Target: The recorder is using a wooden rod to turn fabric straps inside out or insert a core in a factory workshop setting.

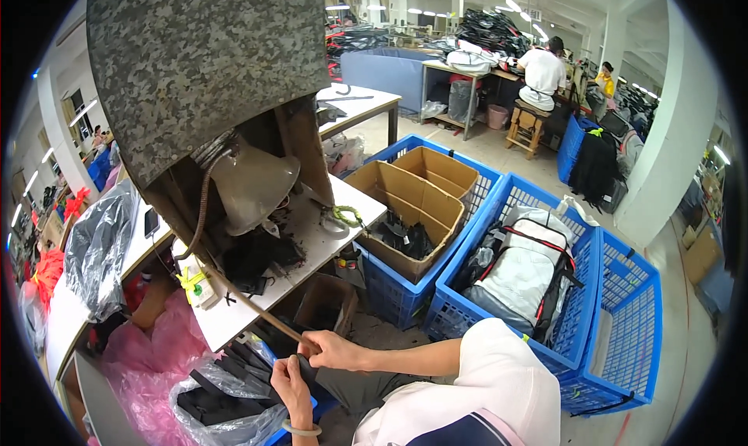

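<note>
Black strap piece (302,366) | both hands pinch it: left hand (292,387), right hand (335,351) | keep it taut, clear of bench (234,321) edge

strap (305,368): black, held in the left hand (290,385) and right hand (333,351)
machine cover (202,64): grey-green camouflage speckle
crates (615,321): bright blue lattice
backpack (526,271): white and grey, trimmed in black with red piping
boxes (413,200): plain brown cardboard
plastic bag (160,376): pink
table (234,313): white
wristband (301,430): pale green
</note>
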A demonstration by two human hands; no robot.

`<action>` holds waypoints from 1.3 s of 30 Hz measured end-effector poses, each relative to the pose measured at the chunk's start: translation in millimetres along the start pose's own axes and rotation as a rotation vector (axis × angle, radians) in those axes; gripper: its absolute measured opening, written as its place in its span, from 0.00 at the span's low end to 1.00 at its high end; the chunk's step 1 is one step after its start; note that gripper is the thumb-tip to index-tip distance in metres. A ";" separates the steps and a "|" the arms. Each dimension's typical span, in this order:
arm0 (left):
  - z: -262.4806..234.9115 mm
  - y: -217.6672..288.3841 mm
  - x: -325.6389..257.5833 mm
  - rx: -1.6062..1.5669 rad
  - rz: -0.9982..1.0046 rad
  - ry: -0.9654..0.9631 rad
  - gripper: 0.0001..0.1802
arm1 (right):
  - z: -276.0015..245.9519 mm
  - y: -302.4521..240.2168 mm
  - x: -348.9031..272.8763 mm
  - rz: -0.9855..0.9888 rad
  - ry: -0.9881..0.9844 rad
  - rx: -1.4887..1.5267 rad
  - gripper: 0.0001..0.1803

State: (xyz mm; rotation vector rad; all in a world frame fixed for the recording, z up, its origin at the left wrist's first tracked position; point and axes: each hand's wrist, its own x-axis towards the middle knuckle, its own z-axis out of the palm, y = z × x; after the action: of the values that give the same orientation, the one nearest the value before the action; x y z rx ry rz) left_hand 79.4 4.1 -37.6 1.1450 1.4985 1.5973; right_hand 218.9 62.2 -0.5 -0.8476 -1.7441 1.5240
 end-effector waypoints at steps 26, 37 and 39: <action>-11.0 22.0 2.2 -0.521 -0.566 -0.355 0.06 | -32.6 -8.8 1.2 -0.184 -0.157 -0.095 0.11; -9.4 25.5 1.5 -0.422 -0.477 -0.322 0.08 | -31.3 -12.5 0.3 -0.153 -0.093 -0.088 0.07; -11.4 24.1 -0.2 -0.428 -0.387 -0.359 0.07 | -28.4 -12.6 1.1 -0.169 -0.120 -0.089 0.07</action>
State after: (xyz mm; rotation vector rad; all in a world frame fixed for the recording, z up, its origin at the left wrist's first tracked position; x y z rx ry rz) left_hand 71.5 -3.9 -13.4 0.7876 1.0050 1.2800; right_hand 240.9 77.7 14.9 -0.6442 -1.9304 1.4194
